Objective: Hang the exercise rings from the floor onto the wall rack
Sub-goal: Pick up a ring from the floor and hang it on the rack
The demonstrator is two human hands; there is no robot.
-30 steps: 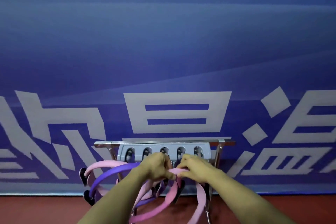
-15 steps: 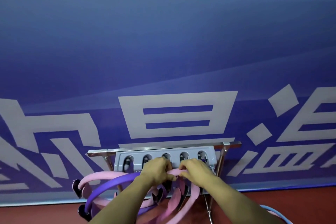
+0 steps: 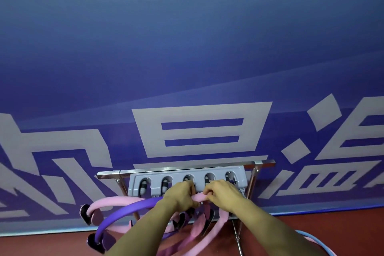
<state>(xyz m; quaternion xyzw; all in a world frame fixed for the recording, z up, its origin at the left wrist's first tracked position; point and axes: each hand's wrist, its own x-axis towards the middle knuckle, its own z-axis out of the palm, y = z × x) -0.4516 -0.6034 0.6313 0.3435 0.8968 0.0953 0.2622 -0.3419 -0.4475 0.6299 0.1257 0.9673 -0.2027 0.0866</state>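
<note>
A grey rack (image 3: 187, 183) with several black clip slots hangs on a metal frame against the blue banner. My left hand (image 3: 179, 194) and my right hand (image 3: 220, 192) both grip the top of a pink exercise ring (image 3: 199, 197), held just under the rack's middle slots. A purple ring (image 3: 126, 209) and another pink ring (image 3: 112, 201) hang at the rack's left side, with dark pads on them. More pink and purple ring parts hang below my hands, partly hidden by my forearms.
The frame's metal legs (image 3: 236, 233) stand on the red floor (image 3: 311, 220). A light blue ring (image 3: 315, 239) lies on the floor at the lower right. The blue banner wall (image 3: 187, 68) with large white characters fills the background.
Both hands have lifted the pink ring slightly, up to the rack's slots. The view has shifted, bringing the blue ring on the floor into sight.
</note>
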